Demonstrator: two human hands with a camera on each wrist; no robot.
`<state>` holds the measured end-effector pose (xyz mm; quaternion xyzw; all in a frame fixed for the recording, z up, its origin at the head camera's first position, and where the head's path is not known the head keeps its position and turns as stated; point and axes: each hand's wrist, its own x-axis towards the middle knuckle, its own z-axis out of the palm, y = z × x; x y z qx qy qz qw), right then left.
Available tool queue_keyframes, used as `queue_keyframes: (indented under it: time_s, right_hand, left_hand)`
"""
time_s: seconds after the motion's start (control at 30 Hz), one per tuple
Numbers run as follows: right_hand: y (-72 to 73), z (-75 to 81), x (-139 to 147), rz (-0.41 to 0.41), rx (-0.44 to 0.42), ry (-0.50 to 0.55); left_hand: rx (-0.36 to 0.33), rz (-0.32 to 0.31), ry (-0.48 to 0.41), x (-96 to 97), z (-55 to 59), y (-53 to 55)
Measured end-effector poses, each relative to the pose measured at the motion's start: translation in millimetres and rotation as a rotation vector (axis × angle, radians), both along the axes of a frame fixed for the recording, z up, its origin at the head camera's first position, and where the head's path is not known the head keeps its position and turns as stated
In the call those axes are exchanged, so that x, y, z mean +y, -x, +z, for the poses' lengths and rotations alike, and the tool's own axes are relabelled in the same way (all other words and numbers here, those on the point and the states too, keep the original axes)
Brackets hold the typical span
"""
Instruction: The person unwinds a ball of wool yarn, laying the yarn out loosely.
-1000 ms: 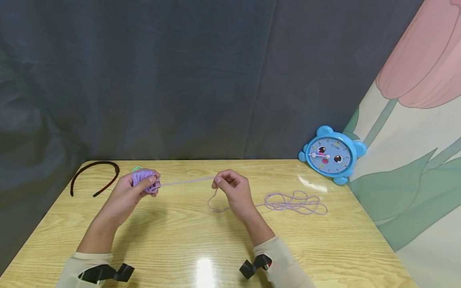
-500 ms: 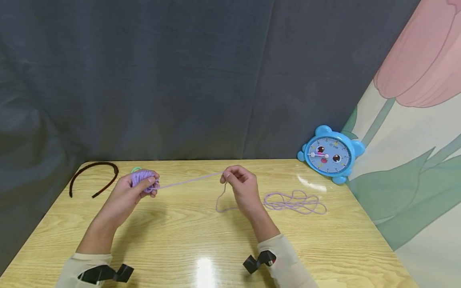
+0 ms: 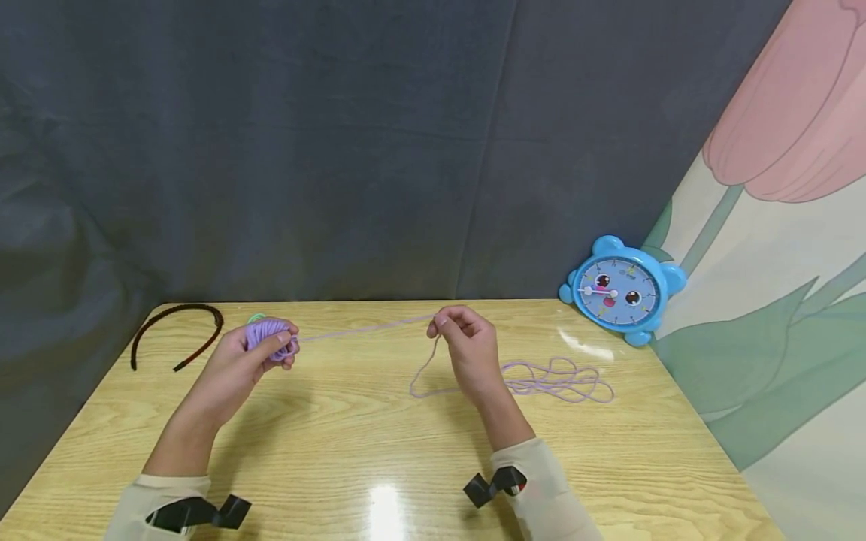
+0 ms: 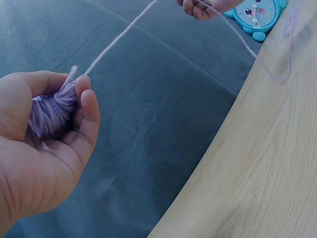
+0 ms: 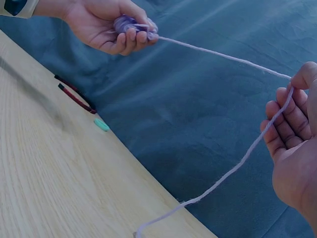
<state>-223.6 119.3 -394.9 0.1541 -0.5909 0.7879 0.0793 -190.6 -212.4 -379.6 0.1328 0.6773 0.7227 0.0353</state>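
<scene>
A wound bundle of lilac yarn (image 3: 267, 334) lies in my left hand (image 3: 233, 368), gripped between thumb and curled fingers above the table's left side. From it a strand (image 5: 223, 55) runs nearly straight to my right hand (image 3: 470, 353), which pinches it between thumb and forefinger. In the right wrist view the other right fingers (image 5: 287, 126) are loosely bent below the pinch. Past the pinch, the strand hangs down to the table and leads to a loose pile of looped yarn (image 3: 558, 379), partly hidden behind the right wrist.
A dark headband (image 3: 179, 308) lies at the table's back left. A small green ring-like item (image 5: 101, 124) sits behind the left hand. At the back right a blue bear-shaped clock (image 3: 619, 291) leans near the wall. A dark curtain (image 3: 338, 150) hangs behind the wooden table (image 3: 352, 451).
My right hand has moved to the right and slightly up, lengthening the strand between the hands. My left hand stays almost still with the yarn bundle.
</scene>
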Motion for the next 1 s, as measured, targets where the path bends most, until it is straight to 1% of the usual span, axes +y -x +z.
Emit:
queue_keyframes:
  time_s: [0.23,0.47,0.6,0.73,0.8,1.0]
  right_hand:
    - [1.5,2.6,2.2,0.002,0.01,0.077]
    - [0.7,3.7,3.2,0.016,0.02,0.088]
    - [-1.2,4.3,5.9,0.033,0.032,0.057]
    - [-3.3,3.5,12.5,0.035,0.04,-0.016]
    - [-3.9,3.1,16.2,0.028,0.046,-0.037]
    - [-5.5,2.6,25.3,0.012,0.067,-0.048]
  left_hand:
    - [0.023,-0.01,-0.014,-2.7,-0.3,-0.1]
    - [0.019,0.005,-0.005,-3.9,0.1,1.5]
    - [0.023,0.005,-0.018,-3.3,0.4,2.5]
    - [0.02,0.008,-0.019,-4.2,0.6,2.1]
    - [0.02,0.01,-0.02,-4.8,0.6,1.8]
    - [0.027,0.009,-0.023,-5.9,0.2,1.4]
